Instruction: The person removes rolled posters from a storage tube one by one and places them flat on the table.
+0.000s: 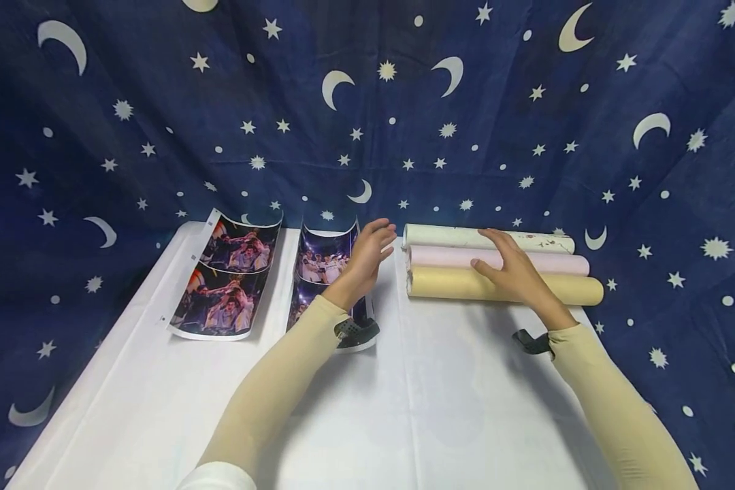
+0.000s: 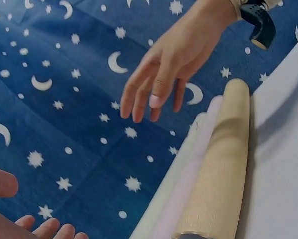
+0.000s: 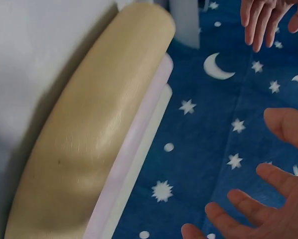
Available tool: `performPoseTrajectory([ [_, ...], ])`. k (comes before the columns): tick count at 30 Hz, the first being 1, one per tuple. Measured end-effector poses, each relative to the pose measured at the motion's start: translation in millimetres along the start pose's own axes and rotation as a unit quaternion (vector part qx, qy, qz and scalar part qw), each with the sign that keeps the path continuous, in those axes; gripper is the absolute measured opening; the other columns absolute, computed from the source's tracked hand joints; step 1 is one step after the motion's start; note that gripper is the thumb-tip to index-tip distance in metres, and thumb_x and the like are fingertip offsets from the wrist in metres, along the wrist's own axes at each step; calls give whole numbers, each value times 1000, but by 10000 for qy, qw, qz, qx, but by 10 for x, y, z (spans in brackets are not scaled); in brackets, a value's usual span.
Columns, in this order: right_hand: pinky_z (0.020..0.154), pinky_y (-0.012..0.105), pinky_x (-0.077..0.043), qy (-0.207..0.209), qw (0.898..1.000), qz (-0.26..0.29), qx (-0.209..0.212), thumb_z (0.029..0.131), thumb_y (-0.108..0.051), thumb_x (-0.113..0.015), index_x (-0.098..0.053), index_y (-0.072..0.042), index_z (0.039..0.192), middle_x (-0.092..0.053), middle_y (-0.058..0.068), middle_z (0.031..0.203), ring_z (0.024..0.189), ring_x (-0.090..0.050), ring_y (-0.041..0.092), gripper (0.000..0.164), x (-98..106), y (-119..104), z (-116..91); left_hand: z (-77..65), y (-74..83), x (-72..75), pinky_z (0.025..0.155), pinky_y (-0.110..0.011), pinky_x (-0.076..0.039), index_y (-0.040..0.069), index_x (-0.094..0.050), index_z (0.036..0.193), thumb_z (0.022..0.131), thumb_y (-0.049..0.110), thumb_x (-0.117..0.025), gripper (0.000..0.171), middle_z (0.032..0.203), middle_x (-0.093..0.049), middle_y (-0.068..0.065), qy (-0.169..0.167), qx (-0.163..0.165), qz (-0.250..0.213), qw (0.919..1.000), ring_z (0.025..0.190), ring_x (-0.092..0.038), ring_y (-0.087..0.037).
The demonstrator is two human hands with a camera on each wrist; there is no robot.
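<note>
Three rolls of paper lie side by side at the table's back right: a white one [image 1: 441,235] with a small floral print, a pale pink one [image 1: 431,257] and a tan-yellow one [image 1: 444,284] nearest the front. Over them hovers my right hand [image 1: 514,271], its fingers spread; the left wrist view shows the right hand [image 2: 166,69] apart from the rolls. My left hand [image 1: 363,262] is raised left of the rolls' ends, fingers relaxed and holding nothing. It partly covers a curled photo print [image 1: 324,262] behind it.
Another curled photo print [image 1: 233,279] lies farther left on the white-covered table [image 1: 404,408]. A dark blue curtain [image 1: 380,136] with moons and stars hangs directly behind the table and along its sides. Both wrists wear black straps.
</note>
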State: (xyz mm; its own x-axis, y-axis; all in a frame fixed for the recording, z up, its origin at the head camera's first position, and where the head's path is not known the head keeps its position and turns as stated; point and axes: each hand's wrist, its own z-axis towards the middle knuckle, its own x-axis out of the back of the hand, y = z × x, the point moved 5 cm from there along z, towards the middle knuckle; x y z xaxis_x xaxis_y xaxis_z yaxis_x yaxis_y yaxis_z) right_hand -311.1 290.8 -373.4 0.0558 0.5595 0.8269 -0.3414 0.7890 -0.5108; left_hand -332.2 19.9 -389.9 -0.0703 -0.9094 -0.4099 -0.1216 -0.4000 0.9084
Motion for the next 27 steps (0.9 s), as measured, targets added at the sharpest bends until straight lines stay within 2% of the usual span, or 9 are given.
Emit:
performPoseTrajectory([
  [7, 115, 64, -23, -384, 9985, -140, -362, 96, -40, -60, -34, -12, 152, -28, 20, 158, 145, -27, 45, 67, -62, 231, 270, 288, -147, -49, 114, -40, -38, 4, -40, 145, 100, 16, -46, 46, 149, -46, -14, 258, 403, 350, 9982, 139, -45, -27],
  [12, 116, 64, -22, -605, 9967, -153, -523, 98, -42, -56, -34, -11, 151, -28, 23, 158, 144, -26, 47, 66, -138, 367, 493, 527, -227, -44, 115, -41, -35, 2, -43, 143, 100, 16, -45, 45, 152, -44, -12, 254, 749, 357, 9962, 142, -41, -26],
  [17, 116, 63, -22, -869, 9924, -78, -867, 98, -45, -54, -32, -14, 153, -25, 22, 159, 146, -24, 45, 67, -224, 479, 683, 743, -363, -16, 117, -42, -30, 0, -45, 143, 100, 17, -42, 45, 156, -39, -13, 222, 1094, 345, 9931, 146, -35, -27],
  [21, 116, 63, -21, -948, 9901, -5, -1031, 99, -45, -53, -30, -13, 154, -23, 23, 159, 145, -24, 46, 68, -261, 546, 779, 855, -474, -20, 120, -46, -26, -2, -43, 144, 99, 17, -43, 48, 156, -37, -18, 228, 1059, 477, 9930, 146, -32, -32],
  [24, 117, 61, -21, -982, 9902, -71, -989, 99, -43, -53, -30, -9, 153, -25, 26, 158, 144, -25, 46, 68, -295, 586, 822, 912, -567, -12, 119, -46, -28, -4, -46, 139, 97, 17, -46, 47, 151, -42, -20, 413, 990, 626, 9923, 141, -36, -34],
  [27, 119, 60, -19, -1085, 9893, -235, -942, 100, -41, -52, -30, -6, 153, -25, 27, 158, 145, -23, 46, 67, -327, 621, 840, 934, -647, -17, 117, -47, -31, -8, -52, 124, 95, 16, -46, 37, 129, -52, -20, 528, 981, 770, 9908, 130, -42, -36],
])
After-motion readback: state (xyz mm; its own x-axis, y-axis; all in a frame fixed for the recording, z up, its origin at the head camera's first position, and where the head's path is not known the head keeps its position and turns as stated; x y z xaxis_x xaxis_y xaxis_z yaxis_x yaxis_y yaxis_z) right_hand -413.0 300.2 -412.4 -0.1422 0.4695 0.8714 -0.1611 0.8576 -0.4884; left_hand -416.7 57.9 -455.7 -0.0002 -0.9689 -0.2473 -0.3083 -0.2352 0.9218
